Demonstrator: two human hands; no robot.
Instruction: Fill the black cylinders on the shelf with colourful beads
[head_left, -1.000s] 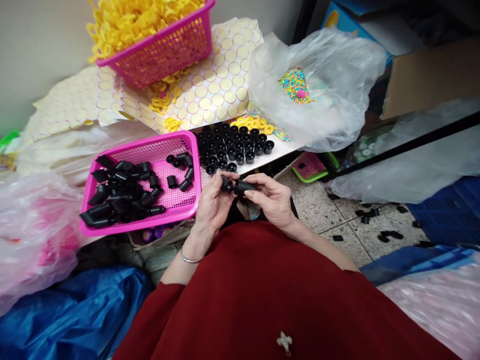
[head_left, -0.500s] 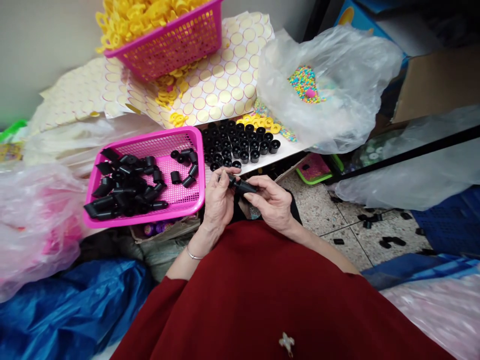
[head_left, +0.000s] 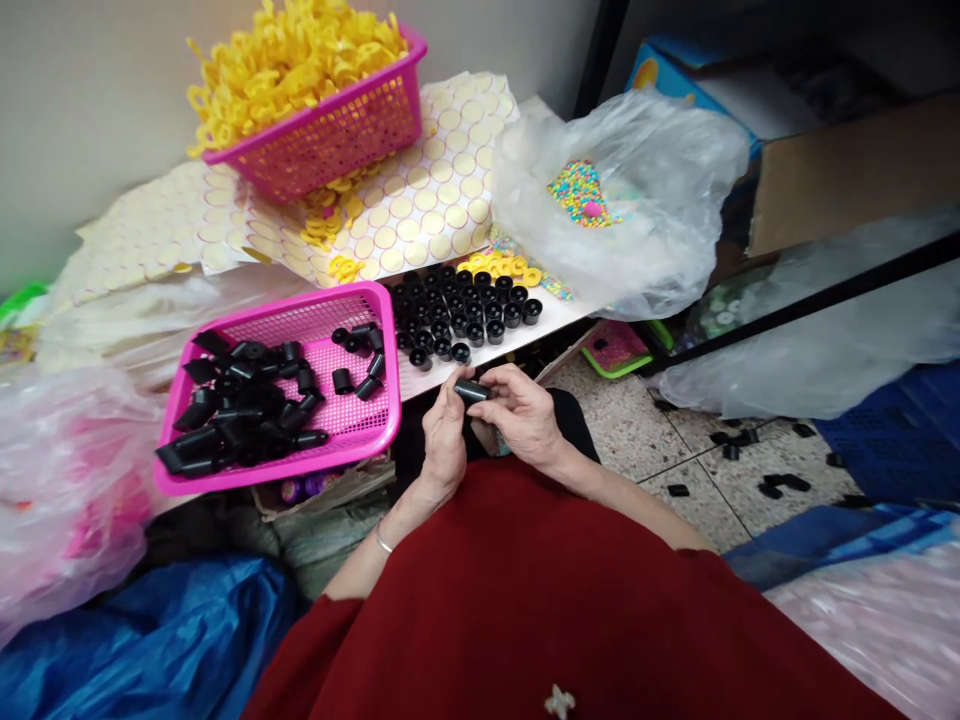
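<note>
The left grip (head_left: 446, 435) and the right grip (head_left: 525, 412) both grasp one black piece (head_left: 471, 391) by the fingertips, the left at its left end, the right at its right. It lies roughly level, held just off the near edge of the tabletop (head_left: 566, 308). The fingers cover its ends, so I cannot tell whether it is one part or two fitted together.

The likeliest mishap, I judge, is a slip: the piece looks smooth and rounded, and uneven pressure from the two sides could squirt it out. Nothing firm shows beneath it, so it could drop past the lap to the floor (head_left: 630, 430), where similar black parts (head_left: 784, 484) lie scattered to the right.

If any parts are being pressed together, pushing off line could leave them crooked, and the covering fingers would hide the fault.

The standing black cups (head_left: 474, 310) are close too, just beyond the fingers. The nearest sit by the tabletop's edge, so a knuckle swung far could tip one over. To the left, the pink tray (head_left: 391, 385) of loose black parts reaches close to the left grip; its near side appears to overhang the edge, and an elbow or forearm knock might tilt it.
</note>
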